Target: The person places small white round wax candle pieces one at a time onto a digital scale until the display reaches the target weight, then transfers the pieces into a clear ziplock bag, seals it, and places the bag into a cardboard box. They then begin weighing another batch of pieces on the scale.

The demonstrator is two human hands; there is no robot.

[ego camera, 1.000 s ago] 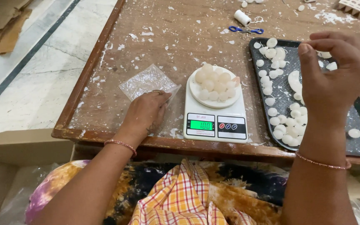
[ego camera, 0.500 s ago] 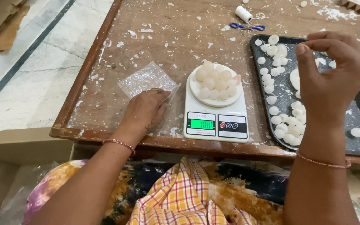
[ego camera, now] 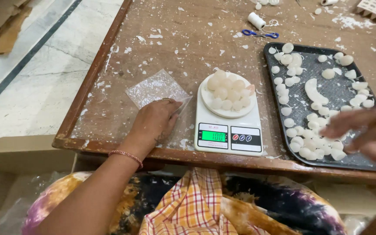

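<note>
Flour-dusted and scarred, our wooden table [ego camera: 183, 39] carries a white digital scale [ego camera: 228, 126] heaped with pale dough balls [ego camera: 229, 92]. Our left hand [ego camera: 153, 122] lies flat, fingers loosely curled, pinning a clear plastic bag [ego camera: 155, 87] just left of the scale. Our right hand [ego camera: 366, 132] hovers open and blurred over the black tray [ego camera: 327, 93] of white pieces, gripping nothing. We judge it wise to keep the bag pinned and lift single pieces gently, watching the lit display.

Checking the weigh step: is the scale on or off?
On: the scale has its green display lit, with white pieces piled on its plate.
</note>
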